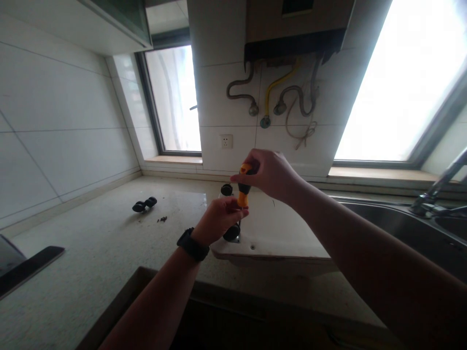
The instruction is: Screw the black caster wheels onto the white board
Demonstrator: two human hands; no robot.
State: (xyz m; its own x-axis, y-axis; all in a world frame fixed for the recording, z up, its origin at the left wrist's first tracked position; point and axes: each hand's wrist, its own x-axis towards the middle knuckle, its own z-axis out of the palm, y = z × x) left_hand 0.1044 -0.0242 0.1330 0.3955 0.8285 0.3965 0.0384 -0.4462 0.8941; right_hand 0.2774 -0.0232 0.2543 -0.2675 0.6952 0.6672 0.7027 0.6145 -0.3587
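An orange-and-black screwdriver point(242, 198) stands nearly upright over the left end of a white panel point(284, 233). My right hand point(273, 175) is closed around the top of its handle. Below it, my left hand point(217, 221), with a black watch on the wrist, pinches the tool's lower end; the tip is hidden behind the fingers. Two black caster wheels point(232, 232) sit at the panel's left end, one in front of my left hand and one behind it. A screw hole point(252, 247) shows near the panel's front edge.
On the counter point(120, 248) to the left lie a loose pair of black wheels point(145, 204) and some small dark screws point(162, 219). A dark flat object point(32, 267) is at far left. The sink point(379, 223) and faucet point(425, 204) are at right.
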